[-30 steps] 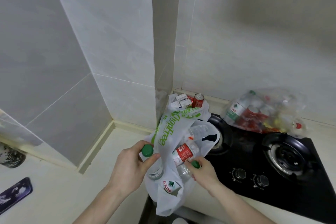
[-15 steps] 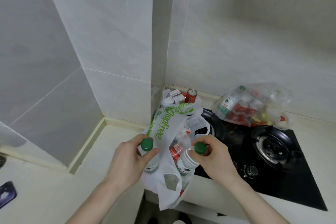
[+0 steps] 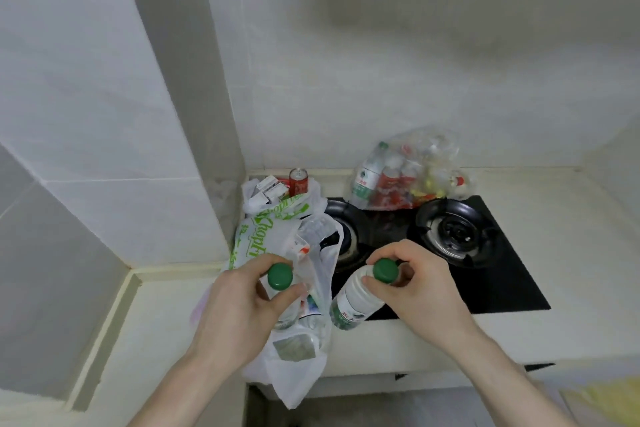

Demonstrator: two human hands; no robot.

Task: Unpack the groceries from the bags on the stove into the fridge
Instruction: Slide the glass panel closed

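A: What is each hand doing?
B: The left hand [image 3: 239, 308] has its fingers clamped round the neck of a green-capped water bottle [image 3: 281, 291], which sits partly inside the white shopping bag [image 3: 277, 239]. The right hand [image 3: 420, 284] grips a second green-capped bottle [image 3: 356, 302] by its neck, tilted, clear of the bag, over the front edge of the worktop [image 3: 568, 253].
A: Where do the bags lie?
B: The white bag slumps at the stove's [image 3: 491, 284] left edge and hangs over the worktop's front, with a red can [image 3: 298, 181] and cartons [image 3: 268, 191] at its far end. A clear bag of bottles and cans [image 3: 405, 177] lies at the stove's back edge.
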